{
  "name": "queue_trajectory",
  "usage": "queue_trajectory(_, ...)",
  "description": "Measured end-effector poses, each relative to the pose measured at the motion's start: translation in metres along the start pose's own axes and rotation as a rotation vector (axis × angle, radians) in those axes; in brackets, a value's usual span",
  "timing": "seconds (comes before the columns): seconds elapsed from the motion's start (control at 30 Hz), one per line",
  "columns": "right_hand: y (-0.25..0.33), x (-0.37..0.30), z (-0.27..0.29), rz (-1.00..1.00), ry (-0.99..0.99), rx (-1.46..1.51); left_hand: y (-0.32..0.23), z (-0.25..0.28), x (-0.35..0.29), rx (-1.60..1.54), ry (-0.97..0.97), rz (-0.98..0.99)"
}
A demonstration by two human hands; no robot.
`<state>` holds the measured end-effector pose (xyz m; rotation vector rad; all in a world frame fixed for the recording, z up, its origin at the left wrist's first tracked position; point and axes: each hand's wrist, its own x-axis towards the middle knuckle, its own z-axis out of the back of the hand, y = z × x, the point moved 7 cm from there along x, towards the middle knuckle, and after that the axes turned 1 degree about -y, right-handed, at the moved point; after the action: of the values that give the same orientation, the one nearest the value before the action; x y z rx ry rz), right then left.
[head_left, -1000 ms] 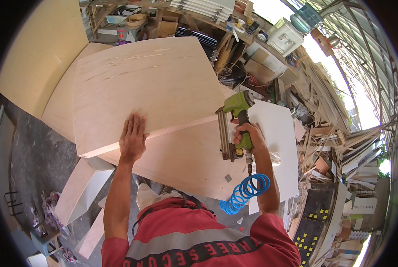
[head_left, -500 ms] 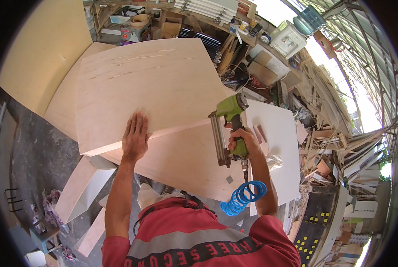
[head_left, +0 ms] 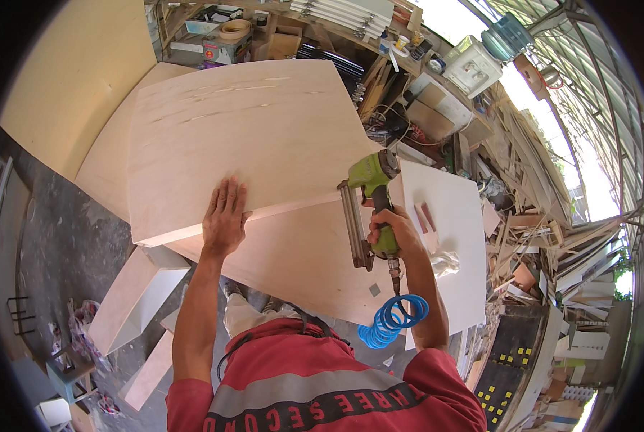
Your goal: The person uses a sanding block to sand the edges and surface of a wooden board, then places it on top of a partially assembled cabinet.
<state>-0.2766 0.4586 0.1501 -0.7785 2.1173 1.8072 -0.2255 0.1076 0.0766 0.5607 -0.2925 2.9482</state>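
Note:
My left hand [head_left: 224, 218] lies flat, fingers stretched out, on the near edge of a large plywood box [head_left: 242, 137]. In my right hand [head_left: 392, 229] is a green pneumatic nail gun [head_left: 368, 176], gripped by its handle at the box's near right corner. Whether its nose touches the wood I cannot tell. A coiled blue air hose [head_left: 390, 324] hangs from the handle's lower end. Under the box are pale work boards [head_left: 314, 259]; on their right part lie a dark reddish strip [head_left: 426, 217] and a crumpled clear plastic bag [head_left: 446, 263].
A tall yellowish panel [head_left: 77, 79] stands at the far left. Wooden pieces [head_left: 134, 295] lie on the floor to the left. Cluttered shelves [head_left: 286, 39] run along the back, with a water dispenser [head_left: 473, 66] at the far right. Scrap wood [head_left: 538, 230] is heaped on the right.
The whole view has shifted slightly. Both hands keep nearly the same places, the left flat on the box and the right around the nail gun.

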Motion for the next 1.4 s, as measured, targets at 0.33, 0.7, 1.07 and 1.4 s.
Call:
queue_trajectory(0.33,-0.005,0.000,-0.003,-0.008,0.002,0.012,0.001,-0.003,0.000,0.014,0.007,-0.015)
queue_trajectory(0.7,-0.010,-0.004,-0.044,-0.039,0.075,-0.071,-0.006,-0.004,0.006,-0.008,0.014,-0.014)
queue_trajectory(1.07,-0.011,-0.005,-0.053,-0.035,0.076,-0.097,-0.007,-0.003,0.007,-0.049,-0.010,-0.024)
queue_trajectory(1.4,-0.020,-0.004,-0.080,-0.080,0.142,-0.077,-0.019,-0.001,0.018,-0.046,0.005,-0.033)
